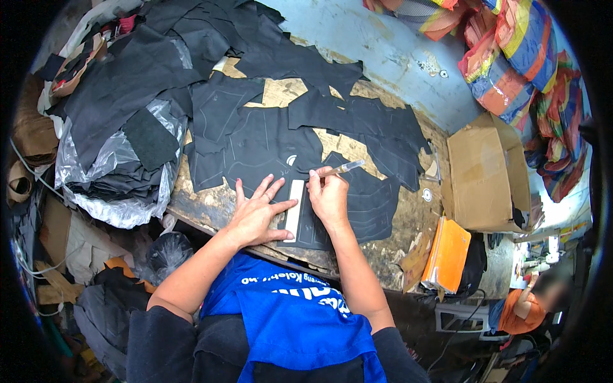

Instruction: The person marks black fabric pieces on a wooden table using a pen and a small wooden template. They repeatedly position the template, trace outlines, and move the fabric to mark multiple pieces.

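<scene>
My left hand (255,219) lies flat with its fingers spread on a piece of black leather-like sheet (255,137). Its index finger and thumb touch a narrow white strip (295,210), which looks like a straight template. Closed around a pen (348,167), my right hand (329,198) rests at the strip's upper right side. The pen's tip is hidden by my fingers. Pale drawn lines, some curved, mark the black pieces around both hands. A small white half-round shape (292,160) lies just above the strip.
Black offcuts overlap across the worn wooden table (198,203). A plastic-wrapped black stack (121,185) stands at left. At right are a cardboard box (482,172), an orange book-like bundle (446,255) and hanging striped sacks (504,70). A person in orange (516,313) sits at far right.
</scene>
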The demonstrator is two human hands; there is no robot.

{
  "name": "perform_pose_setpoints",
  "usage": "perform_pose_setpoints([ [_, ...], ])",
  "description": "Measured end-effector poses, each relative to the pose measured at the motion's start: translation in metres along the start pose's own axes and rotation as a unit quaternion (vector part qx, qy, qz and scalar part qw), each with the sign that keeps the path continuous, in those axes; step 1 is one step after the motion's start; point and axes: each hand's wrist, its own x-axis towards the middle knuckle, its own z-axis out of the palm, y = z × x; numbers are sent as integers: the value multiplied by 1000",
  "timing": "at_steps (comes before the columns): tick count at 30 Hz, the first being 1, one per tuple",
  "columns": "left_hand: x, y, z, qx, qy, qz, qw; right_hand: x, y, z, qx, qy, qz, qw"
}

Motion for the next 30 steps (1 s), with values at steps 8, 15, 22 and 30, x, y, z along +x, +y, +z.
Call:
perform_pose_setpoints([
  [8,0,-2,4,-5,7,1,1000,-48,-23,-20,-95,-70,-135,984],
  [15,0,-2,5,-6,18,-3,1000,-106,-43,-39,56,-139,-22,989],
  [22,-1,-3,6,-25,33,-3,999,-99,-37,-30,11,-138,-107,985],
  [30,2,-1,6,-32,18,-15,999,-101,-34,-32,39,-148,-85,985],
])
